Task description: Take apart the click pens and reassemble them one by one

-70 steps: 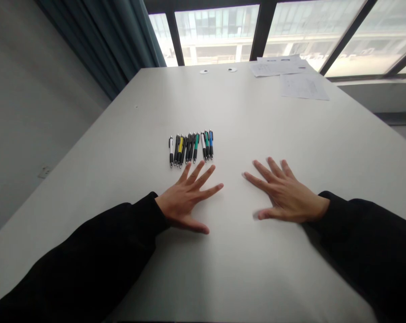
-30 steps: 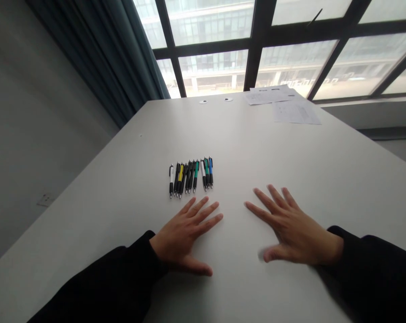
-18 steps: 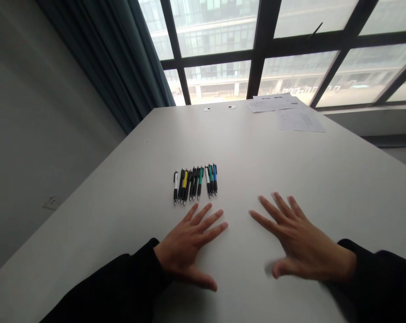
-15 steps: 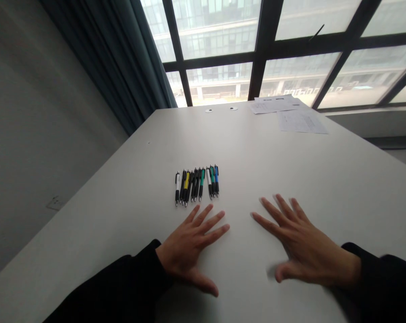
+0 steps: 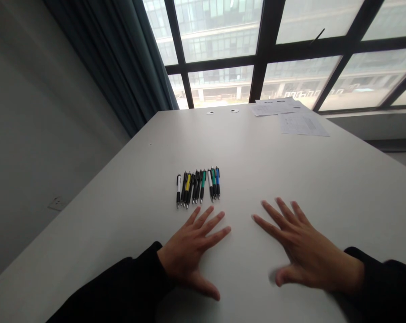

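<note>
My left hand [image 5: 192, 249] is spread palm down over the white table, fingers apart and holding nothing. Just beyond its fingertips lies a row of several click pens, side by side with their clicker ends pointing away from me. A white pen [image 5: 178, 188] is at the left end, with a yellow pen [image 5: 188, 185] and black pens [image 5: 197, 187] beside it. Past a green pen [image 5: 203, 181], a small gap leads to another white pen [image 5: 210, 181], a second green pen [image 5: 214, 178] and a blue pen [image 5: 218, 178]. My right hand [image 5: 300, 246], also spread and holding nothing, is right of the pens.
The white table [image 5: 243, 152] reaches to a large window with dark frames [image 5: 258, 63]. Sheets of paper [image 5: 303, 123] lie at its far right, near two cable holes [image 5: 234, 111]. A dark curtain [image 5: 122, 58] and a wall socket [image 5: 57, 204] are on the left.
The whole view has shifted slightly downward in the frame. Both hands keep their spread pose and the pens stay in the same arrangement.
</note>
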Tool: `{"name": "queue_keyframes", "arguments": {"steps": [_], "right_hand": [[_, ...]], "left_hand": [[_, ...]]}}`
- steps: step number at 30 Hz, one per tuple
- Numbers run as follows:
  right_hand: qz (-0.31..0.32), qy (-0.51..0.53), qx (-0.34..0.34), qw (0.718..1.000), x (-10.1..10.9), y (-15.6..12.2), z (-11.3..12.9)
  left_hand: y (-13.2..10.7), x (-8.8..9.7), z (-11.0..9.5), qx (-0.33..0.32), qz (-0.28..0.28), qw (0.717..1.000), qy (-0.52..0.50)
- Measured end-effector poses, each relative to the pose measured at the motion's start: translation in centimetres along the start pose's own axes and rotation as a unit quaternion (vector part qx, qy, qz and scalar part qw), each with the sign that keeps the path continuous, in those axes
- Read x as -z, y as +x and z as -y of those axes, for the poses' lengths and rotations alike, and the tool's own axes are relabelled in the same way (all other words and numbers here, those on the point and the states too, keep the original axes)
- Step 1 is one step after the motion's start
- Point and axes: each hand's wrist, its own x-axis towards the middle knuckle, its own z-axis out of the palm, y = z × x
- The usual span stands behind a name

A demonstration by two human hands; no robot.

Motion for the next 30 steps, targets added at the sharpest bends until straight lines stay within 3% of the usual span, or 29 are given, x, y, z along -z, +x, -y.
{"name": "queue_keyframes", "arguments": {"steps": [10,17,23,27,30], "right_hand": [[-0.009,-0.003,0.007,1.0,0.1,0.1,0.1],[-0.025,-0.01,-0.015,1.0,0.3,0.2,0.4],[-0.12,0.054,-0.094,0.987,0.1,2.5,0.5],[-0.118,0.111,-0.099,0.982,0.1,3.7,0.5],[-0.118,0.141,-0.096,0.978,0.2,3.6,0.4]], "left_hand": [[0.0,-0.1,0.0,-0.003,-0.009,1.0,0.017],[0.1,-0.8,-0.3,-0.01,-0.087,0.995,0.054],[4.1,-1.4,0.7,0.104,-0.26,0.949,0.144],[7.3,-0.6,1.9,0.178,-0.28,0.922,0.199],[8.2,-0.2,2.3,0.218,-0.271,0.916,0.198]]}}
